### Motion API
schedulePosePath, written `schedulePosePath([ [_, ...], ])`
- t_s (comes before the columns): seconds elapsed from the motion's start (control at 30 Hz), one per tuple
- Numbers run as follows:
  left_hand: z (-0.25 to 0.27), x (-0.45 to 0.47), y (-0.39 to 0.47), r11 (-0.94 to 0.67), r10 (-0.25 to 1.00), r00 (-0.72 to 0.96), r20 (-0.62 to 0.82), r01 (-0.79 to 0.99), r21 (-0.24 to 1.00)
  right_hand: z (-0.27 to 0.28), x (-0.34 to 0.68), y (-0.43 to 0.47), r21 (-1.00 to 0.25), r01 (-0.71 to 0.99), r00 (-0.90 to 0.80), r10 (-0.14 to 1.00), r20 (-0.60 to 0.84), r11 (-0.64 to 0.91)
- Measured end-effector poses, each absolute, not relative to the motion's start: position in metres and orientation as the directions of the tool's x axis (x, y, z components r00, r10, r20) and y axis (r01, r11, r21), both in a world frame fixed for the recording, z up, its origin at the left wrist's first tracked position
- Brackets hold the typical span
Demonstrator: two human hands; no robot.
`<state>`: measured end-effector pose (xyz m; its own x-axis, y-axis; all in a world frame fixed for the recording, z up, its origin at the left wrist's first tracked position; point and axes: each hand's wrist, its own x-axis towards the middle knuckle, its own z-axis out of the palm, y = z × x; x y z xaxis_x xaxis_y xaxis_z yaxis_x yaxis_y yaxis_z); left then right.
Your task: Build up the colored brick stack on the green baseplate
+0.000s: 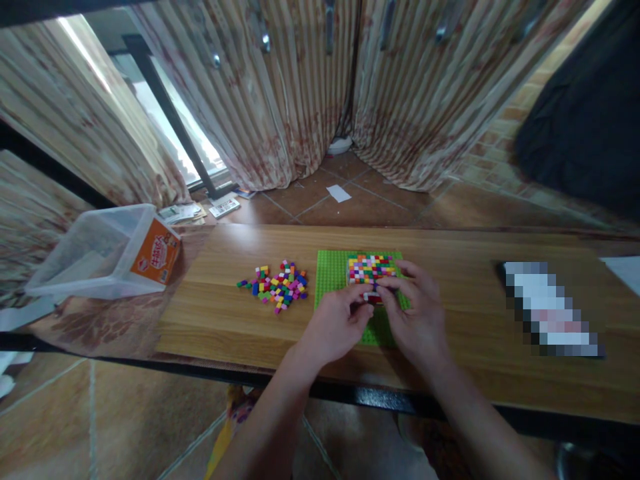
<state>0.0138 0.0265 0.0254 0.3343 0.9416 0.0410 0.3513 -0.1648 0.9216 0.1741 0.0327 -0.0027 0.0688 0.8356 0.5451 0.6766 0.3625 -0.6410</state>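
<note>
While loose bricks (283, 287) are heaped on the wooden table (215, 327), the green baseplate (329, 270) to their right is overlapped by the left hand (340, 327), whose fingertips are curled in at the near side of the multicoloured brick block (370, 267) standing on that plate. From the right, the same side is met by the right hand (420, 320); whether a brick is pinched by either cannot be told. Bricks are apparently being fitted there, for which careful alignment and even pressure are called for next.
</note>
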Motion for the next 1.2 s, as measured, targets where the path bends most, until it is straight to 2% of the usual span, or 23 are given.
schedulePosePath([
  [0.27, 0.0237, 0.0176, 0.0234, -0.185, 0.939, 0.341, 0.045, 0.389, 0.903, 0.0006, 0.1712, 0.0309, -0.785, 0.564, 0.194, 0.883, 0.427, 0.256],
  [0.67, 0.0231, 0.0181, 0.022, -0.187, 0.94, 0.338, 0.039, 0.416, 0.89, -0.0065, 0.169, 0.0356, -0.904, 0.405, 0.283, 0.921, 0.267, 0.137],
  [1.2, 0.0274, 0.0222, 0.0194, -0.209, 0.939, 0.342, 0.04, 0.474, 0.856, -0.0006, 0.1639, 0.0359, -0.884, 0.455, 0.323, 0.905, 0.276, 0.107],
])
